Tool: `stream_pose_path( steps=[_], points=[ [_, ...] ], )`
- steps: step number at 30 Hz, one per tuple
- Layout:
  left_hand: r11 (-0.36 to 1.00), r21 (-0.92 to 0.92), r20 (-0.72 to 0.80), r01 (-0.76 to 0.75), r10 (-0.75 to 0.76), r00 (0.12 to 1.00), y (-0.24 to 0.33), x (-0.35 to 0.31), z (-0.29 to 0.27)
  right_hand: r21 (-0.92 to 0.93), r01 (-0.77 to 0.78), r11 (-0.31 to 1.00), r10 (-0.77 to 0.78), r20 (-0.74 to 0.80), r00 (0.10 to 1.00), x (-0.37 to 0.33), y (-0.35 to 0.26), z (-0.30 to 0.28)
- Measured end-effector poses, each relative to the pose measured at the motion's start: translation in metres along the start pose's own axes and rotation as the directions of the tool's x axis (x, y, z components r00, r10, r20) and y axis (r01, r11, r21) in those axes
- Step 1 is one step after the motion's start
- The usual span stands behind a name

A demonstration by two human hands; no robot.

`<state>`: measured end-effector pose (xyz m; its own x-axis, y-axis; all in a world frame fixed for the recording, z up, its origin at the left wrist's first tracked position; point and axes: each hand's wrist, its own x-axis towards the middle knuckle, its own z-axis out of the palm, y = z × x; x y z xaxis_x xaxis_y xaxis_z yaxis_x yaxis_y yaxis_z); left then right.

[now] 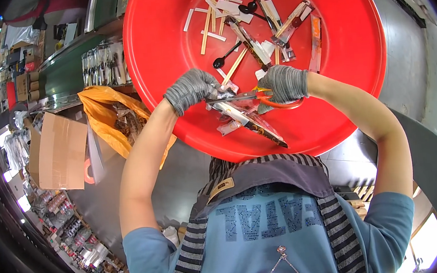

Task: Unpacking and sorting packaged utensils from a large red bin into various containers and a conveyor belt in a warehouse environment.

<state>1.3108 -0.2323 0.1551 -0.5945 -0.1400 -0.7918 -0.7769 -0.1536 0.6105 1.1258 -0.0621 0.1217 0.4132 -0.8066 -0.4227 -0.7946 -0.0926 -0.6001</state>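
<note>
Both my hands wear grey knitted gloves over a large red basin [354,34]. My right hand [283,84] is closed round the orange handles of a pair of scissors [239,98], whose blades point left toward my other hand. My left hand [193,90] is closed on a clear plastic cutlery packet [226,92] at the blade tips; the fingers hide part of it. Just below the blades lies a long wrapped cutlery packet [261,127] with a dark printed end. Beyond my hands lie loose wooden chopsticks [209,28], black plastic spoons [220,61], white paper pieces [227,6] and several wrapped packets [317,43].
Left of the basin, an orange sack [102,121] stands open with crumpled plastic inside, beside a cardboard box [62,151]. A green shelf [74,58] with bundled cutlery packets [101,66] runs behind them. The basin's near rim is close to my body.
</note>
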Motion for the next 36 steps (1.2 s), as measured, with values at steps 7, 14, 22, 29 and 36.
stream_pose_path(
  steps=[7, 14, 22, 29, 36],
  points=[
    [0.964, 0.237, -0.089, -0.117, 0.141, 0.986, -0.006, -0.001, 0.002, -0.199, -0.147, 0.969, 0.154, 0.018, 0.988, -0.002, -0.026, -0.034],
    [0.975, 0.173, -0.082, -0.14, 0.156, 0.984, 0.007, -0.003, 0.007, -0.211, -0.128, 0.969, 0.15, 0.091, 0.985, -0.004, -0.027, -0.033],
    [0.971, 0.002, -0.117, -0.241, 0.24, 0.964, 0.018, -0.023, -0.001, -0.157, -0.037, 0.987, 0.041, 0.024, 0.999, -0.006, -0.033, -0.027],
    [0.598, -0.518, -0.525, -0.612, 0.343, 0.779, -0.052, -0.114, -0.094, 0.071, -0.667, 0.742, 0.662, -0.233, 0.712, -0.042, 0.079, 0.042],
    [0.785, -0.189, -0.844, 0.589, -0.437, 0.311, -0.224, -0.141, -0.148, -0.098, -0.832, 0.546, 0.79, -0.269, 0.55, -0.056, 0.145, 0.075]
  ],
)
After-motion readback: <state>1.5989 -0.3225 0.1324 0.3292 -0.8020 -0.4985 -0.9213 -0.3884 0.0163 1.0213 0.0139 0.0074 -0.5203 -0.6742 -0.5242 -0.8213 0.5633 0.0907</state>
